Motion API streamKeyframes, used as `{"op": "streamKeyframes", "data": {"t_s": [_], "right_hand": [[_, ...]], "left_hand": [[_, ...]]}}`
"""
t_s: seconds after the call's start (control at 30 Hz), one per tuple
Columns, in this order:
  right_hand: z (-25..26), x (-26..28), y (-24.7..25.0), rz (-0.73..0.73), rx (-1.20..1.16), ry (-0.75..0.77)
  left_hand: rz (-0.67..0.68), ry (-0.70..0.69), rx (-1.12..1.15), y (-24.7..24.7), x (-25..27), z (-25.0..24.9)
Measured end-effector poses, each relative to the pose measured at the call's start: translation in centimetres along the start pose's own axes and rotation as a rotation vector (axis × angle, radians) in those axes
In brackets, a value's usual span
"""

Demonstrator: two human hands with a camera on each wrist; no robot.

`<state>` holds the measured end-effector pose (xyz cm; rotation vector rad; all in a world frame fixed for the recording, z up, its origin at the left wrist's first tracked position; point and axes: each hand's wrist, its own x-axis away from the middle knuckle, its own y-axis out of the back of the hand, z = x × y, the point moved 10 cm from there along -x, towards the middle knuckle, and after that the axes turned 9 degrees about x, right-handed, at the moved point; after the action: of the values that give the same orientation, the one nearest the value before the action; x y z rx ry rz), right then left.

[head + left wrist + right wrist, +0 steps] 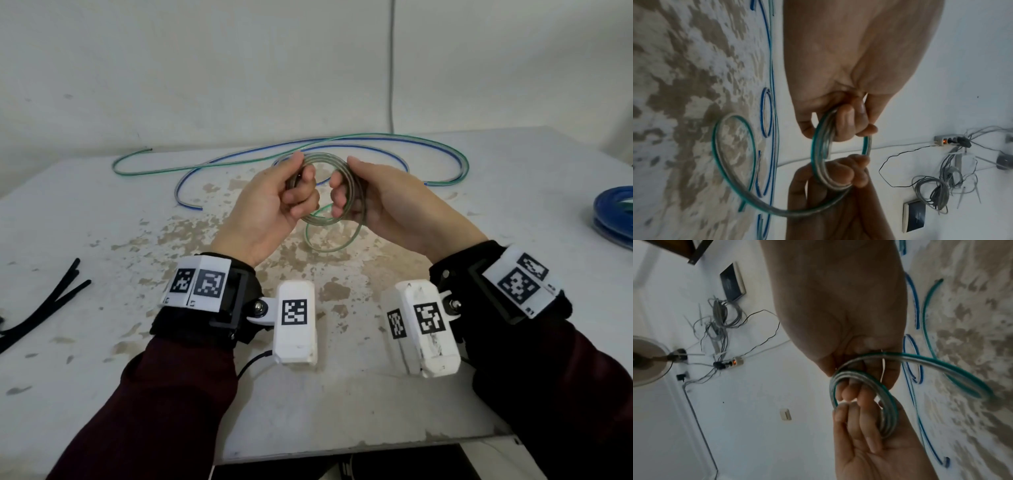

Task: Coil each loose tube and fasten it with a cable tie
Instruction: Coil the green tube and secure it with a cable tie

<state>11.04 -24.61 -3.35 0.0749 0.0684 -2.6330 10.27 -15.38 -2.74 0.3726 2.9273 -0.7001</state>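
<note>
Partly hidden behind both palms: the coil (325, 192) of clear green-striped tube; blue coil (615, 214) cut off at the right edge. Left hand (270, 202) curled round the coil's left side, right hand (376, 198) curled round its right side, held above the table (102, 212). Loose tail (329, 240) hanging below between the hands. Loose tubes (239, 159) just beyond, cable ties (51, 301) far left.

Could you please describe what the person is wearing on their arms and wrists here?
Both arms wear dark maroon sleeves. Each wrist carries a black strap with white panels of black-and-white square markers. A white boxy camera unit hangs under each: left unit, right unit. A thin black cable leaves the left unit. The left hand and right hand are bare.
</note>
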Motion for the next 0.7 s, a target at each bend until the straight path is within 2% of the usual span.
{"op": "streamKeyframes", "data": {"t_s": [0.1, 0.23, 0.37, 0.5, 0.6, 0.7], "right_hand": [[0.7, 0.3, -0.2, 0.012, 0.053, 0.048], [0.8, 0.3, 0.3, -0.046, 0.159, 0.067], [0.2, 0.1, 0.2, -0.041, 0.104, 0.034], [-0.2, 0.1, -0.9, 0.039, -0.083, -0.017], [0.0, 0.0, -0.4, -0.005, -0.03, 0.006], [0.2, 0.1, -0.1, -0.039, 0.086, 0.038]], "left_hand": [[0.013, 0.021, 0.061, -0.3, 0.2, -0.1], [0.032, 0.087, -0.064, -0.9, 0.4, 0.8], [-0.053, -0.028, -0.166, 0.1, 0.1, 0.1], [-0.096, -0.102, -0.023, 0.5, 0.0, -0.6], [-0.037, -0.038, 0.053, 0.2, -0.1, -0.3], [0.016, 0.05, -0.008, -0.3, 0.1, 0.6]]}}
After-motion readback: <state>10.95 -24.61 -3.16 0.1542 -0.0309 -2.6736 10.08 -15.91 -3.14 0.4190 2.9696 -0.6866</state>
